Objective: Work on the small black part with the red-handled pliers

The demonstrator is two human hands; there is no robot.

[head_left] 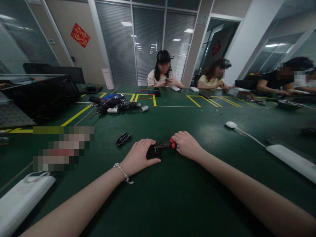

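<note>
My left hand (139,154) is closed around the edge of a small flat black part (153,153) on the green table, thumb in front and fingers behind. In my right hand (186,144) is a pair of pliers (165,145) with red handles. The jaws point left and reach over the black part; whether they grip anything on it is too small to tell. Left of my left hand, a black ridged piece (122,139) lies by itself on the table.
A heap of black tools and parts (113,104) lies at the back left, near a large black panel (54,97). White power strips (291,161) lie at both sides; a white cable with a mouse-like end (231,124) is at right. Several people (164,74) sit across the table.
</note>
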